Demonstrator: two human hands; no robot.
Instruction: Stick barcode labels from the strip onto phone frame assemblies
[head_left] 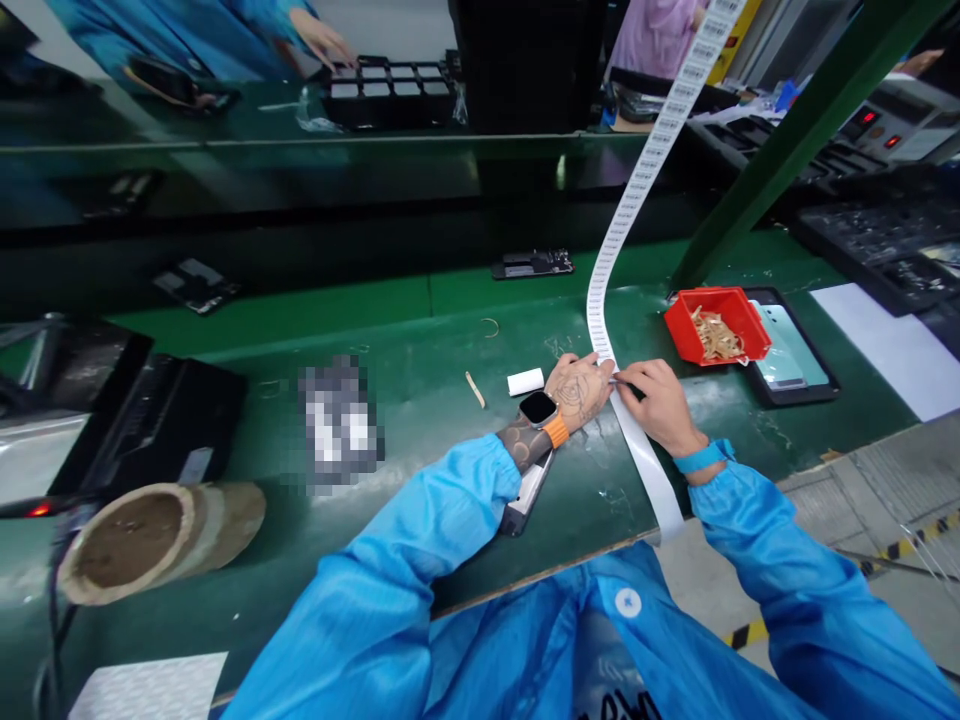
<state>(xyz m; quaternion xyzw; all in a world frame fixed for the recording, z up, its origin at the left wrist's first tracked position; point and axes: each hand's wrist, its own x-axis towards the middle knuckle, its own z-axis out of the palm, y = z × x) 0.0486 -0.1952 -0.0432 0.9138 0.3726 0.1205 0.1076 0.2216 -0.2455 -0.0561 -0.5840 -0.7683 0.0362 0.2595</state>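
Observation:
A long strip of barcode labels (pixel 646 170) hangs down from the upper right and runs across the bench to its front edge, where the backing is blank. My left hand (pixel 579 392) lies over the strip, its fingers closed on the label part. Close beside it, my right hand (pixel 658 402) is pinched at the strip's edge; a thin dark tip shows at the fingers, too small to name. Under my left wrist lies a phone-like part (pixel 529 492), partly hidden by the sleeve. A small white roll (pixel 525 382) sits just left of my left hand.
Right of my hands stand a red bin (pixel 682 335) of tan strips and a black tray (pixel 821 392) with a pale panel. A phone frame (pixel 534 264) lies behind. At left are a cardboard tube (pixel 232 520) and a black device (pixel 202 410). A green post (pixel 750 190) slants right. Co-workers sit opposite.

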